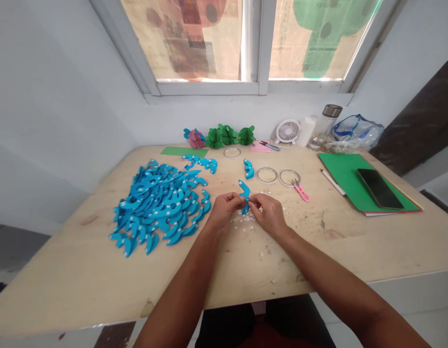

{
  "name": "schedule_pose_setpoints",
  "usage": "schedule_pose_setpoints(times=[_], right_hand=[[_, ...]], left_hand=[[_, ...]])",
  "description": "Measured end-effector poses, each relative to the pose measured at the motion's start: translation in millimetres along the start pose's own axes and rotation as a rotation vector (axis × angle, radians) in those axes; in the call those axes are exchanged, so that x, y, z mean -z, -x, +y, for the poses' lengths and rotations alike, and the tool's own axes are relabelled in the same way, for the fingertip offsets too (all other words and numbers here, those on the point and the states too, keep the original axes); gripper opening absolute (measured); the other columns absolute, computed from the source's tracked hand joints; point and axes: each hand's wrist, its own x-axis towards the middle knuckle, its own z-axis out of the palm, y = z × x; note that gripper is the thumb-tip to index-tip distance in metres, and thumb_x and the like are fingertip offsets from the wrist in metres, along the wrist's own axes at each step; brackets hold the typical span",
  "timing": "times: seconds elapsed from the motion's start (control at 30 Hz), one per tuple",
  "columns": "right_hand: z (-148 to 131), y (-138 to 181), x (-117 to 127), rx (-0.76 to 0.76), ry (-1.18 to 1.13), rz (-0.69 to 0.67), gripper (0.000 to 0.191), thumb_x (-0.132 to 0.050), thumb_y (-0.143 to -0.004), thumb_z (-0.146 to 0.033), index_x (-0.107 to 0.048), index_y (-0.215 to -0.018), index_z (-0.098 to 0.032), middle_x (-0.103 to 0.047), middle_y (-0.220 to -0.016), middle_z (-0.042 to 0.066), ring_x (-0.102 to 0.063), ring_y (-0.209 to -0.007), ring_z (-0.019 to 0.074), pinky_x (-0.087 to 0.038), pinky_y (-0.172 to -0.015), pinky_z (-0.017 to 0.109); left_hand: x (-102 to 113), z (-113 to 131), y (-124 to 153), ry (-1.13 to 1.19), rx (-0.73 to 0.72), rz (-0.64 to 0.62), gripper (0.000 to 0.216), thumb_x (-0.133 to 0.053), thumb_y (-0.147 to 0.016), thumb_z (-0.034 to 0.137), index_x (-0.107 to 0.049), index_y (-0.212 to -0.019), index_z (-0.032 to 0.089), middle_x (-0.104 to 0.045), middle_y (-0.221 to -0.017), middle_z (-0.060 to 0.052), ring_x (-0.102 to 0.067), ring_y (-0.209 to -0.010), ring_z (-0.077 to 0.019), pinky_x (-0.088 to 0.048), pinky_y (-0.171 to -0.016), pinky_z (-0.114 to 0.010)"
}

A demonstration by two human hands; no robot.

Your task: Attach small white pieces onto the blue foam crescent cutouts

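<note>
My left hand (pixel 226 209) and my right hand (pixel 269 212) meet over the middle of the table, both pinching one curved blue paper piece (pixel 245 188). Its upper end sticks up between my fingers; the lower part is partly covered by them. Small white paper bits (pixel 247 219) lie scattered below. Just beyond my hands rests another blue paper piece (pixel 248 169). To the left spreads a big heap of blue curved paper pieces (pixel 158 203), many bearing small white squares.
Rolls of thin tape (pixel 266 175) and pink snips (pixel 300 190) lie right of centre. Folded green paper figures (pixel 227 135), a small white fan (pixel 288 131) and a glass bottle (pixel 322 128) stand along the wall. A phone (pixel 380 188) rests on green sheets (pixel 340 169) at right.
</note>
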Motion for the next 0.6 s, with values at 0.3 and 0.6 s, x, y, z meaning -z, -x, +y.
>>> schedule_pose_setpoints(times=[0.3,0.6], right_hand=[[0.5,0.4,-0.3,0.074,0.124,0.024,0.015,-0.047,-0.082,-0.020,-0.062,-0.081,-0.019,-0.065,-0.075,0.006,-0.057,-0.072,0.0182,-0.039,-0.067,0.028],[0.0,-0.6,-2.5,0.092,0.213,0.055,0.015,-0.046,-0.079,-0.014,-0.059,-0.073,-0.019,-0.062,-0.068,0.005,-0.054,-0.066,0.0171,-0.036,-0.064,0.027]], left_hand=[[-2.9,2.9,3.2,-0.107,-0.035,0.031,0.019,-0.071,-0.053,0.028,-0.060,-0.051,0.014,-0.057,-0.053,-0.001,-0.050,-0.054,-0.0118,-0.041,-0.056,-0.024],[-4.1,0.1,2.8,-0.104,-0.015,0.024,0.018,-0.070,-0.055,0.027,-0.059,-0.052,0.013,-0.057,-0.053,0.000,-0.049,-0.054,-0.0110,-0.039,-0.055,-0.023]])
